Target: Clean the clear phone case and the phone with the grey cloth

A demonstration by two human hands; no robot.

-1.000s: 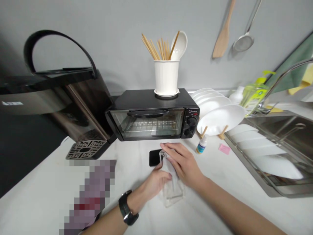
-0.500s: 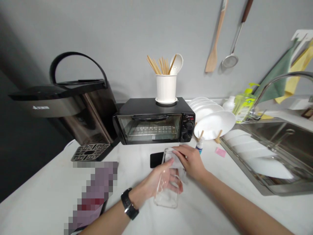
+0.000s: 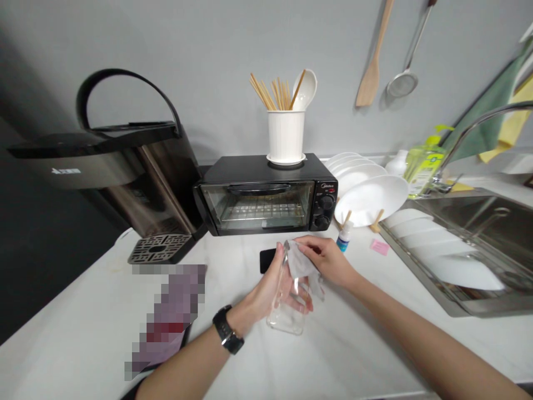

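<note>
The left hand (image 3: pixel 266 291) has its grip closed around the edges of a clear, glossy plastic phone case (image 3: pixel 291 314). It holds the case tilted up off the white bench (image 3: pixel 366 344), near the middle of the scene — lifted that way, its hollow inner face is open to the right hand (image 3: pixel 331 261). That hand's grip pinches a small, thin white wipe (image 3: pixel 300 266), soft and crumpled, pressed against the case's far end. Just beyond, a flat black phone (image 3: pixel 267 260) lies bare on the bench, in front of a boxy black toaster oven (image 3: pixel 266 194) with a glass door. A small white bottle with a blue label (image 3: pixel 344 238) stands upright just right of the right hand.
</note>
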